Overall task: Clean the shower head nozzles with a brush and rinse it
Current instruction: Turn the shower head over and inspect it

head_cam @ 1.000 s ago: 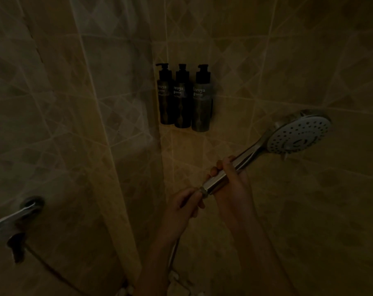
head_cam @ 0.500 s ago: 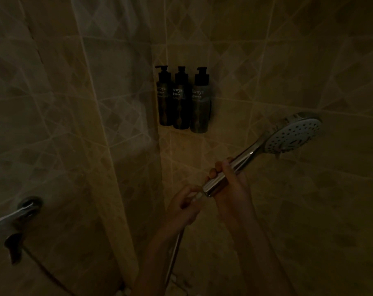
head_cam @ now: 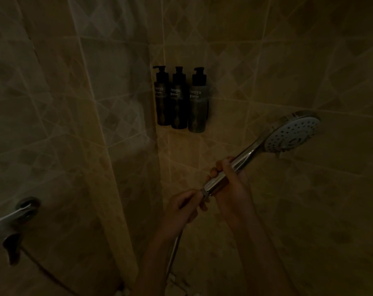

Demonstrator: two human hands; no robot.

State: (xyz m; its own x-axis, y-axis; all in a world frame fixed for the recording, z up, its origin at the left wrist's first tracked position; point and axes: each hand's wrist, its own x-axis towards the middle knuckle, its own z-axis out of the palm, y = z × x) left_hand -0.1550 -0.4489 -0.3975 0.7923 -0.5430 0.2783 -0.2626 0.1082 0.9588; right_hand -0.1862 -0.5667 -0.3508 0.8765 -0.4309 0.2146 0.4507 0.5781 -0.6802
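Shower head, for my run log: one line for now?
right hand grips shower head | left hand pinches hose fitting | nozzles face camera

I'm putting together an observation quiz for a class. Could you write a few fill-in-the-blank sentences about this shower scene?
1. The right hand grips the shower head by its chrome ____.
2. In the tiled corner stand ____ dark pump bottles.
3. The left hand pinches the fitting at the lower end of the grip, where the ____ joins.

Missing words: handle; three; hose
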